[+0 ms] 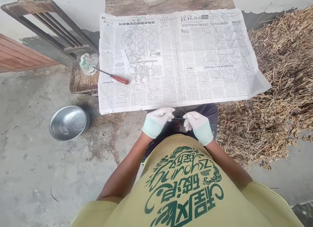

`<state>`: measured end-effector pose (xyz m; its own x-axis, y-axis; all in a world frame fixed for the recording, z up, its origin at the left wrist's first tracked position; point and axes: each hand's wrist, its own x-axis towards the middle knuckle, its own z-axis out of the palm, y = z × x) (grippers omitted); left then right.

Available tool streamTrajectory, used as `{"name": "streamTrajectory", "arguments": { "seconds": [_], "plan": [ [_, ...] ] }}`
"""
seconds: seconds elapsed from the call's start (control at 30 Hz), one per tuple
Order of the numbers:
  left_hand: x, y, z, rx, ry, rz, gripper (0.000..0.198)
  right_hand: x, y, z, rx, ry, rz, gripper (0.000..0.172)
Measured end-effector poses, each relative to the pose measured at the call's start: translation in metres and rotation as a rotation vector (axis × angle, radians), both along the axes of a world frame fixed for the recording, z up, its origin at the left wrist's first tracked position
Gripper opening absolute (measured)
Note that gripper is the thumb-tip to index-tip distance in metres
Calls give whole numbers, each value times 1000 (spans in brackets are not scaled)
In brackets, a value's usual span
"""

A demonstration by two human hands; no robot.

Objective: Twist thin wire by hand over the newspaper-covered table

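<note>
Both hands wear white gloves with pale green cuffs and are held over my lap, just off the newspaper's near edge. A thin wire [179, 118] runs between them. My left hand [160, 118] pinches one part of it, and my right hand [194, 120] pinches another, with a loose end rising past those fingers. On the newspaper [168, 90] lie several thin wire loops [140, 44] at the left and bent wire pieces [225, 44] at the right. Near the loops rest a red-handled screwdriver [120, 79] and a small white strip with a round end [127, 61].
A wooden chair [84, 78] at the left bears a crumpled plastic bag [88, 63]. Below it a metal basin [69, 122] stands on the concrete floor. Dried plant stalks [281, 77] are heaped at the right. Beneath the newspaper is a wooden table [195, 0].
</note>
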<state>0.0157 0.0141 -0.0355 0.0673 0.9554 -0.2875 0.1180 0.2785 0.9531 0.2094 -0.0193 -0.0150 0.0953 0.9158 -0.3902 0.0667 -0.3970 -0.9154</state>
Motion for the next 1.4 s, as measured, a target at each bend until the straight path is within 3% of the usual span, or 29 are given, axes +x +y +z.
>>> {"name": "streamTrajectory", "arguments": {
  "seconds": [0.2,0.37,0.47,0.63,0.73,0.87,1.03,1.13,1.2,1.4],
  "plan": [
    [-6,0,9,41,28,-143,43,3,-1,-4,26,15,-25,24],
    [-12,-2,14,104,55,-119,56,8,-1,-4,38,49,-32,25],
    [-9,-1,13,69,93,-121,49,9,-1,-3,48,67,-30,24],
    [0,-2,10,-150,167,-84,32,11,-1,-7,54,64,-10,26],
    [3,-4,13,-140,170,-95,26,14,0,-11,89,-85,17,27],
    [6,-6,22,-123,130,-58,26,23,4,-13,271,-497,144,34],
    [9,-4,30,-60,78,-40,34,40,17,1,366,-886,359,41],
    [6,-1,35,-10,101,-25,39,56,43,20,356,-926,405,40],
    [2,1,36,16,143,-10,41,69,75,33,344,-948,315,37],
    [-8,-8,25,-8,196,-10,43,100,214,51,440,-854,112,33]
  ]
}}
